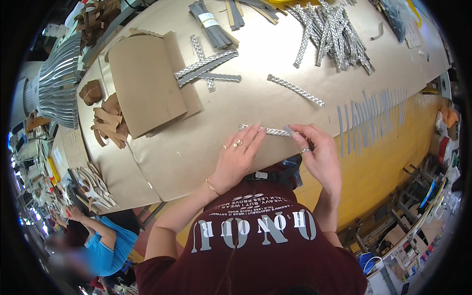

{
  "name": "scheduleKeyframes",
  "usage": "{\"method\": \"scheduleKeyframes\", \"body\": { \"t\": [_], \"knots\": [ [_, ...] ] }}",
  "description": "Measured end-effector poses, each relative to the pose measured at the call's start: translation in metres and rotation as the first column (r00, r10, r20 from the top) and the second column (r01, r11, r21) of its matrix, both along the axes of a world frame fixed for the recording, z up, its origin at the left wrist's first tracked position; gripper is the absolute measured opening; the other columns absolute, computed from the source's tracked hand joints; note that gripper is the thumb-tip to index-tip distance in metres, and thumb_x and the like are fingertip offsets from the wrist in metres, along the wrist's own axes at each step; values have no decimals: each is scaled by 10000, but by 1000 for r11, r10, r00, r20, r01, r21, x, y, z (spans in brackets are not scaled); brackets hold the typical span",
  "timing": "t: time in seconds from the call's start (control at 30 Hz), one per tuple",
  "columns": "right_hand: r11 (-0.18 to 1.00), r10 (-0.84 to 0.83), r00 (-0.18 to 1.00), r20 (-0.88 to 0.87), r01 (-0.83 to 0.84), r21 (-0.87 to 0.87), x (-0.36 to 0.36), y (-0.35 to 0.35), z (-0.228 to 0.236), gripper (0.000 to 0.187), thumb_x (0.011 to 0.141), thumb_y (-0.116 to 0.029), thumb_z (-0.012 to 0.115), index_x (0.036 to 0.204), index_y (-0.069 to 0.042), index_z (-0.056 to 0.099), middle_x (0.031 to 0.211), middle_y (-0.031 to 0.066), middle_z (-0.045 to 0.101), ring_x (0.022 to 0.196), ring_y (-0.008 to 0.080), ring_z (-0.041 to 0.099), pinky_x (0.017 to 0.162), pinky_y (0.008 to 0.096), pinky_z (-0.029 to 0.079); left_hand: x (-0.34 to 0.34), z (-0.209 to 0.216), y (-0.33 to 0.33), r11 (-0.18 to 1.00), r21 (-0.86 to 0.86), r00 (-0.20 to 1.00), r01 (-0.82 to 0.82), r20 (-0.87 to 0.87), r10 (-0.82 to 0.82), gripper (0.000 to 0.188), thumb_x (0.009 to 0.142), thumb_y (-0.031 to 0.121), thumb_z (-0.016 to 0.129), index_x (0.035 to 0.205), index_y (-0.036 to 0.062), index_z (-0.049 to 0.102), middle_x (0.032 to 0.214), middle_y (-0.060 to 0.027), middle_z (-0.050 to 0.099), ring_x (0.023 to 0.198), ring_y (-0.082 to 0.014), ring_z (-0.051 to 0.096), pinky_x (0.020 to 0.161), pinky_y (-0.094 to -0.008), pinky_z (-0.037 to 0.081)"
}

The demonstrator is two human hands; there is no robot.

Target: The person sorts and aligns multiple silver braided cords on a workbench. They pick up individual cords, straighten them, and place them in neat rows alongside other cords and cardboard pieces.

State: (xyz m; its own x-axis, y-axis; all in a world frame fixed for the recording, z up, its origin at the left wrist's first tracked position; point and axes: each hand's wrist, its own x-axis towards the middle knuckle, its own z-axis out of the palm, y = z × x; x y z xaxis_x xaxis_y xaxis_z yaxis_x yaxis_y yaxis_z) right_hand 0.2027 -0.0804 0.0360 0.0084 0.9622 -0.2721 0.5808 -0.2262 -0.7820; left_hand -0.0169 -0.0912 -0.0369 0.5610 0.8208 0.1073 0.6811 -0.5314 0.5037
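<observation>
A silver-and-white braided strip (276,132) lies near the table's front edge, between my hands. My left hand (239,151) rests over its left part, fingers stretched out flat and pressing on it; a short end shows past the fingertips. At the strip's right end, my right hand (317,147) is closed in a pinch of thumb and fingers. Something small and grey shows at that pinch; I cannot tell whether it is a separate piece. A second braided strip (296,90) lies just beyond my hands.
A heap of braided strips (334,37) lies at the back right. Thin grey strips (371,120) hang along the right table edge. Left are brown sheets (142,83), brown scraps (109,120) and a banded grey bundle (210,24). A person in blue (115,243) works at lower left.
</observation>
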Motion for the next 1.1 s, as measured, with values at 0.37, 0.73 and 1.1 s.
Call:
{"method": "scheduleKeyframes", "body": {
  "t": [0.37, 0.73, 1.1],
  "knots": [
    [986, 124, 988, -95, -133, -99, -43, 21, -26, 203, 945, -162, 635, 968, 39, 648, 742, 125, 640, 656, 188, 583, 633, 327, 469, -6, -10, -6, 994, -106, 986, -25, 164, 43, 401, 875, 107, 681, 1261, 25, 610, 1455, -227, 445, 1280, -348, 511, 1074, -489, 380],
    [967, 217, 968, 122, -197, -159, -59, 28, -26, 163, 937, -172, 617, 946, -16, 660, 877, 138, 661, 743, 301, 635, 695, 397, 479, -17, -10, -15, 961, 38, 962, -273, 35, 272, 400, 855, 170, 696, 1237, 70, 632, 1440, -158, 493, 1362, -322, 437, 1135, -474, 239],
    [969, 192, 966, 174, -159, -191, -65, 30, -26, 168, 913, -189, 638, 918, -24, 668, 868, 118, 663, 771, 305, 646, 718, 410, 484, -17, -11, -15, 960, 14, 959, -280, 48, 279, 412, 867, 179, 682, 1264, 92, 617, 1442, -152, 489, 1364, -310, 432, 1140, -478, 234]
  ]
}}
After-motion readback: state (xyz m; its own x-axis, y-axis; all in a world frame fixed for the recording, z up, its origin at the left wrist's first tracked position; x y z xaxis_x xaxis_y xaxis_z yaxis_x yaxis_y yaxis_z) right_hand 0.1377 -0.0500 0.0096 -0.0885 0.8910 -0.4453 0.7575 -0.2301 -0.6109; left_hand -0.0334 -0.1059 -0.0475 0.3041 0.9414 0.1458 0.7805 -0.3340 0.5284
